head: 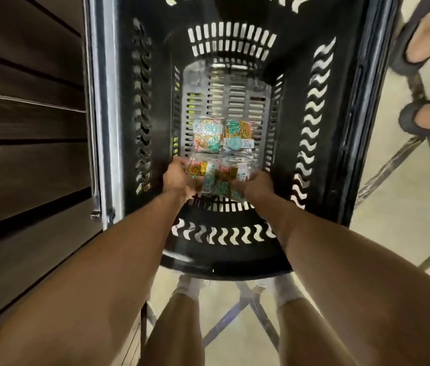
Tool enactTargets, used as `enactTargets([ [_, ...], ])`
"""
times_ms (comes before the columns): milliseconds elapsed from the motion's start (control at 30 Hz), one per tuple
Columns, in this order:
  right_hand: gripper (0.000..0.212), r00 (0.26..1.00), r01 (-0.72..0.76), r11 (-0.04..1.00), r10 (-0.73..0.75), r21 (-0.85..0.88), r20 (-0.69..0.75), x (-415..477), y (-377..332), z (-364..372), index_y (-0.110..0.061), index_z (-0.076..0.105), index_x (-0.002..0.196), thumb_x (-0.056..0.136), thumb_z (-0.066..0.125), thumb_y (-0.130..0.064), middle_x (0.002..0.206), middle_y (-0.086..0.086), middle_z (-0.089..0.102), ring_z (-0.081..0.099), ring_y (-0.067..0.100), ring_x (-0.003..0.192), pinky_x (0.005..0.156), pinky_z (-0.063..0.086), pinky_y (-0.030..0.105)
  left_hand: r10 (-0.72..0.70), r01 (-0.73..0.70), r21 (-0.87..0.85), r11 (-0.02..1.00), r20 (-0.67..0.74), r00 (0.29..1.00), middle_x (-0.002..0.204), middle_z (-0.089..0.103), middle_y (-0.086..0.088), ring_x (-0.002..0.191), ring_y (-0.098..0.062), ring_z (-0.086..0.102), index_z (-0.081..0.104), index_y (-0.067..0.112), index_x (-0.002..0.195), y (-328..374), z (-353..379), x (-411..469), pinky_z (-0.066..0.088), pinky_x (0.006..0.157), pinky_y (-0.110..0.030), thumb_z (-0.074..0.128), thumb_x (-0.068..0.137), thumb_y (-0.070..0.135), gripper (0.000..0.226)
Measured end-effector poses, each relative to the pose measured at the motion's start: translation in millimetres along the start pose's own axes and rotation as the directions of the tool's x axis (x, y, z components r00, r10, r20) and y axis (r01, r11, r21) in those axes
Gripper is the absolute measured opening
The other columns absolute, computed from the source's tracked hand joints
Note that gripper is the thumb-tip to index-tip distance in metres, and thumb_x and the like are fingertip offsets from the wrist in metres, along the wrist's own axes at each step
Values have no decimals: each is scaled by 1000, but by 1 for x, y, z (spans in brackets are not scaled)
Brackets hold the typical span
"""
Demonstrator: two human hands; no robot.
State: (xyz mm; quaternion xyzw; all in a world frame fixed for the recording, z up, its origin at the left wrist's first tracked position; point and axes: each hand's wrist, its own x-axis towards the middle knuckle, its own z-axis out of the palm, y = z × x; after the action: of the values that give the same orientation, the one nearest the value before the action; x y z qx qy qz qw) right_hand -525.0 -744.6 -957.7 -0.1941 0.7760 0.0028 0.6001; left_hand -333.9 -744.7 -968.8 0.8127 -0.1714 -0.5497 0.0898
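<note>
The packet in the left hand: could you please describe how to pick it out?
Look into the deep black basket. At its bottom, nearest you, the left hand grips a clear packet. The right hand holds its neighbour; the far pair lies untouched.

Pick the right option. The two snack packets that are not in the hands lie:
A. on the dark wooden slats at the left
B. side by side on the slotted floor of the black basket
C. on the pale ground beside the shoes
B: the two loose packets lie side by side on the floor of the black basket, just beyond the left hand and right hand, which hold two more packets.
</note>
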Motion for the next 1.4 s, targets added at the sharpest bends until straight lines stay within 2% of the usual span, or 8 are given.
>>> enactTargets([
  [100,60,1000,5,999,-6,-45,-25,5,1,2,-15,59,135,82,88,-19,126,6,69,66,27,116,100,56,49,9,-5,182,983,-19,1000,109,68,2,102,-20,67,60,14,127,6,0,-8,58,89,-35,91,78,17,58],
  [233,45,977,61,975,-103,-215,-189,3,-3,4,-8,58,119,86,85,-22,119,8,65,64,26,110,88,55,39,103,-82,393,916,-32,994,112,70,1,104,-21,66,62,19,126,3,2,-13,56,95,-42,85,86,28,47],
  [667,63,981,80,982,-107,-172,-159,-23,-9,-6,-11,48,131,84,87,-25,132,12,63,63,32,122,102,55,49,-42,6,272,962,128,991,110,61,-6,102,-25,66,44,9,139,25,-7,-33,61,87,-36,66,101,28,48],
  [867,80,975,217,970,-221,-113,-24,-98,-33,-36,-9,45,139,83,78,-55,135,15,59,56,33,128,110,48,51,253,-316,643,697,191,948,133,59,-10,98,-16,64,47,13,140,74,-39,-102,56,79,-29,57,106,26,39],
  [1000,75,957,245,924,-279,-294,-81,-160,-71,-62,-14,45,148,87,78,-42,122,10,64,63,25,112,102,55,50,364,-402,815,418,254,896,143,54,-12,134,-32,51,39,13,151,126,-65,-173,41,117,-51,49,106,48,58],
  [1067,71,924,324,865,-376,-384,-68,-202,-93,-80,-24,46,151,91,77,-44,114,3,67,64,19,97,94,60,50,382,-383,844,375,236,894,144,54,-12,137,-31,48,39,14,150,153,-79,-210,37,119,-51,43,107,53,58],
  [1167,58,837,430,707,-546,-562,-47,-274,-132,-116,-24,54,144,93,72,-44,127,3,66,65,26,113,96,57,43,427,-378,875,302,230,875,145,53,-13,138,-32,47,43,14,148,197,-105,-274,34,119,-50,37,107,57,60],
  [1400,56,617,395,488,-769,-778,-169,-460,-226,-208,-23,64,131,88,56,-58,115,4,72,69,29,106,87,56,41,632,-375,899,225,158,759,139,57,-8,135,-31,48,51,23,141,316,-190,-457,35,114,-49,43,100,61,57],
])
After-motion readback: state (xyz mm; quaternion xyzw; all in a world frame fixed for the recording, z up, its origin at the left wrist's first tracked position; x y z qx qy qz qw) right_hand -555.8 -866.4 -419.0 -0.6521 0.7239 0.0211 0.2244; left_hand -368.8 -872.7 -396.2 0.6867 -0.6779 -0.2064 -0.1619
